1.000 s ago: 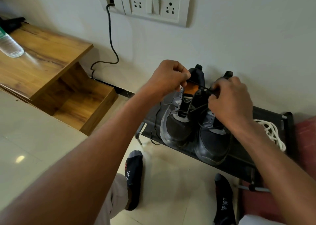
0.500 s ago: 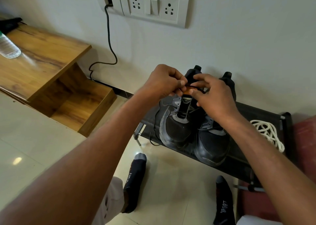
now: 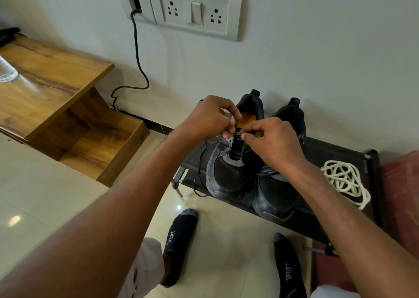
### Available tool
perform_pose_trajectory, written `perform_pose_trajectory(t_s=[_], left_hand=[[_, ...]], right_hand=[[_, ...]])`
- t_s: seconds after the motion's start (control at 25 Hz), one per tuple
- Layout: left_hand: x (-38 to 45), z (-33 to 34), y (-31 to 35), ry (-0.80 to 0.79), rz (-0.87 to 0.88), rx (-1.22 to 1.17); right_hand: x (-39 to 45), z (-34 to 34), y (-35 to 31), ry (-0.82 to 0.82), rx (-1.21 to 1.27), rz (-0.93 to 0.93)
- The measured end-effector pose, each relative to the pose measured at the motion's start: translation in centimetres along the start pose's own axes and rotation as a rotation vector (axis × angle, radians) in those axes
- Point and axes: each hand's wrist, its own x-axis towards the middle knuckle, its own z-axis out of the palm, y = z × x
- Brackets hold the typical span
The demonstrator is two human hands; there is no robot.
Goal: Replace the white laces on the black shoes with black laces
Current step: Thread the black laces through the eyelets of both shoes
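The white wall (image 3: pixel 317 59) fills the top of the view, from ten o'clock round to two, with a switch plate (image 3: pixel 195 13) at twelve and a dark cable (image 3: pixel 138 55) trailing down from it. Over at nine o'clock sits the wooden side unit (image 3: pixel 52 89), with the pale tiled floor (image 3: pixel 45 195) below it. Right of centre, towards three o'clock, is the low black rack (image 3: pixel 328 152), and on it stand the two black shoes, toes pointing at the camera: the left shoe (image 3: pixel 226 175) dead centre, the right shoe (image 3: pixel 278 198) touching it on the four o'clock side. At three o'clock, also on the rack, lies the coil of white laces (image 3: pixel 347 184), apart from the shoes. Down at six o'clock, two dark socked feet (image 3: pixel 179 241) are planted on the tiles. Now the action: both hands meet above the throat of the left shoe. The left hand (image 3: pixel 208 118) has its fingers curled in tight, pinching the black lace (image 3: pixel 238 134) near the top eyelets. The right hand (image 3: pixel 269 141) comes in from the four o'clock side, thumb and forefinger pinching the same lace, fingertips almost touching the other hand's. A loose run of lace dangles off the rack's front edge at seven o'clock of the shoe.
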Motion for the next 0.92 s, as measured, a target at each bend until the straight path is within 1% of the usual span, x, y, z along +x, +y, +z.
perform_pose_trajectory(t_s=[0.08,0.12,0.16,0.24,0.36,0.44,0.56,0.64,0.72,0.84,0.92], left_hand=[[-0.1,0.3,-0.3,0.005,0.119,0.359],[-0.3,0.6,-0.4,-0.030,0.168,0.510],[-0.5,0.8,-0.4,-0.080,0.204,0.609],[-0.7,0.9,-0.7,-0.158,0.229,0.693],[-0.4,0.6,-1.2,-0.167,0.237,0.697],[-0.2,0.4,-1.5,-0.178,0.224,0.672],[0.0,0.2,-1.9,-0.179,0.202,0.613],[0.1,0.1,-2.1,-0.170,0.199,0.590],[0.2,0.1,-2.2,-0.170,0.201,0.588],[0.2,0.1,-2.2,-0.158,0.197,0.577],[0.3,0.1,-2.2,-0.146,0.185,0.534]], right_hand=[[0.0,0.2,0.1,-0.012,-0.050,0.018],[0.0,0.3,0.1,-0.019,-0.091,0.022],[-0.1,0.5,0.1,-0.028,-0.129,0.021],[-0.1,0.7,-0.1,-0.033,-0.177,0.013],[-0.1,1.1,-0.2,-0.009,-0.179,0.037],[0.0,1.8,-0.2,-0.022,-0.124,0.091],[0.6,2.9,0.0,-0.071,0.142,0.287],[0.8,3.5,-0.1,-0.063,0.240,0.381],[0.7,3.9,-0.3,-0.037,0.239,0.410],[0.7,4.1,-0.4,-0.026,0.311,0.451],[0.5,4.0,-0.6,-0.042,0.269,0.458]])
